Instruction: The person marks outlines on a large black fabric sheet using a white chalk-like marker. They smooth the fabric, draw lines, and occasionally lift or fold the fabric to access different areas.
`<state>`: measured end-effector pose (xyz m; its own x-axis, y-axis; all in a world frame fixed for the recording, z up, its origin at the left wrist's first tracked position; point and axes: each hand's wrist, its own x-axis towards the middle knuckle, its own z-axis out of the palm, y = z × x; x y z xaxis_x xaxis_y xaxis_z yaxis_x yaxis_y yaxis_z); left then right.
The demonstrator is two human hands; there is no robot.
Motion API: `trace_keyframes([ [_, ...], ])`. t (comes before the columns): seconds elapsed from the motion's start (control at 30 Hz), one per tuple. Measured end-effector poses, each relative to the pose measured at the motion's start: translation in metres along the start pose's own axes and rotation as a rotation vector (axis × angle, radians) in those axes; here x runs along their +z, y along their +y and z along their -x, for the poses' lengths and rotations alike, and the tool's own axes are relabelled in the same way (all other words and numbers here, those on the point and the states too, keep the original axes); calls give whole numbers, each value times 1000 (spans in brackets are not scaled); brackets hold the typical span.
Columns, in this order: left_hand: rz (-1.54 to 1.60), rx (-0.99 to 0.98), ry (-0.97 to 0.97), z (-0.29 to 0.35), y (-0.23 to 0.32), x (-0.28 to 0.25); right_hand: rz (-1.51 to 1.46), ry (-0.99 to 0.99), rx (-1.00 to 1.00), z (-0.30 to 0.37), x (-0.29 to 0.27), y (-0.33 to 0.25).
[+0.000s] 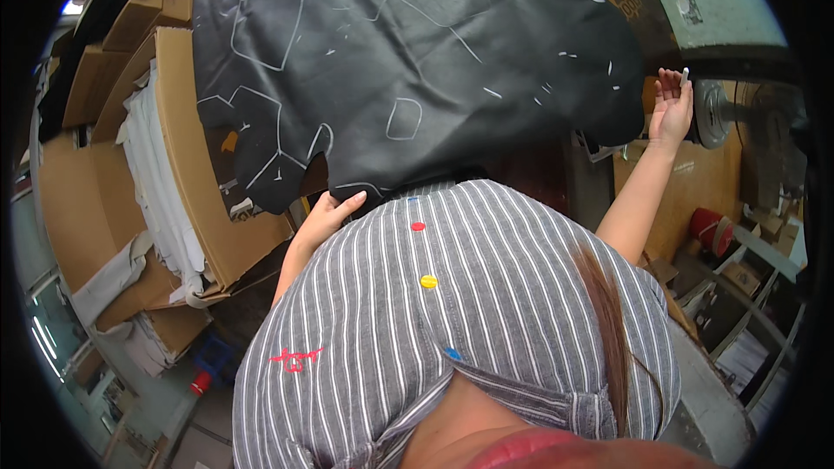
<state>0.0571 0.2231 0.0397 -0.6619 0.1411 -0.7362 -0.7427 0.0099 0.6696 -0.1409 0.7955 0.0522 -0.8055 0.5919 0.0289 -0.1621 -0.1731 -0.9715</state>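
1. Head view: black sheet (373, 78) before body (347, 287) is being pinched at near edge by left hand (323, 219), seemingly for steadiness.
2. Right of sheet, white stick (685, 75) is being held by half-curled right hand (671, 113).

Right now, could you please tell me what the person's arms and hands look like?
The left hand and right hand are ungloved, with slender forearms bare of sleeves where they show. The shirt is grey with thin white stripes.
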Motion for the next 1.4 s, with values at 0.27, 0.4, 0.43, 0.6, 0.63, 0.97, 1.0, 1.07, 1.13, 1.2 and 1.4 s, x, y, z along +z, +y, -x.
trace_keyframes([
  [0.27,94,-142,-171,30,54,-22,-15,314,127,76,-73,43],
  [0.4,-213,-24,-206,37,86,-22,-291,-117,490,97,-94,56],
  [0.43,-347,-21,-245,35,99,-24,-270,-153,515,100,-95,52],
  [0.6,-327,5,-269,28,114,-43,-128,-257,500,90,-85,15],
  [0.63,-145,93,-221,22,105,-45,-133,-251,456,79,-77,11],
  [0.97,1073,727,-169,-81,129,-31,-599,-806,159,-79,196,-46],
  [1.0,1203,646,120,-83,143,-18,-600,-875,147,-73,227,-49],
  [1.07,1058,822,-16,-86,146,-22,-280,-758,92,-48,275,-49],
  [1.13,877,862,45,-76,145,-19,403,-795,-95,-46,275,-20],
  [1.2,13,959,315,-55,130,-11,653,-850,-347,-15,263,7],
  [1.4,-1001,744,1030,-16,66,27,772,-709,-491,-28,224,75],
])
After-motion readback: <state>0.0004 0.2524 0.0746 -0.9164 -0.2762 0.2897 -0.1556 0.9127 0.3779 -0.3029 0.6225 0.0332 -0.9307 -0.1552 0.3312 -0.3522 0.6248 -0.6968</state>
